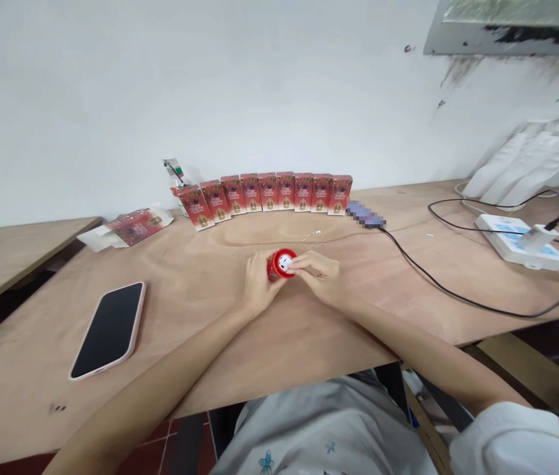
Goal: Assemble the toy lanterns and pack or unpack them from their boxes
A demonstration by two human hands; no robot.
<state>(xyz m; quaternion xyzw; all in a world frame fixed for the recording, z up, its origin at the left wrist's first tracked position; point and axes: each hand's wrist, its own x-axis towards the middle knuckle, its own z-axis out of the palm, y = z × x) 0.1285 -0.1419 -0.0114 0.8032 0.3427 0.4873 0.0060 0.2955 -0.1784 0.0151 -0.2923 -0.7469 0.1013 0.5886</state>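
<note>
My left hand (258,282) is wrapped round a small red round item (273,269), holding it over the table. Its white base (285,261), with small dark slots, faces up toward me inside a red rim. The fingertips of my right hand (320,272) are pinched together at the right side of that base. Whatever lies between them, if anything, is too small to make out. Behind my hands, a thin pale wire-like piece (312,237) rests on the wood.
Several red printed boxes (268,192) stand in a curved row by the wall. A flattened red carton (137,226) and a phone (110,330) lie to the left. To the right are a pixelated device (366,214), its black cable (438,284) and a white power strip (521,243).
</note>
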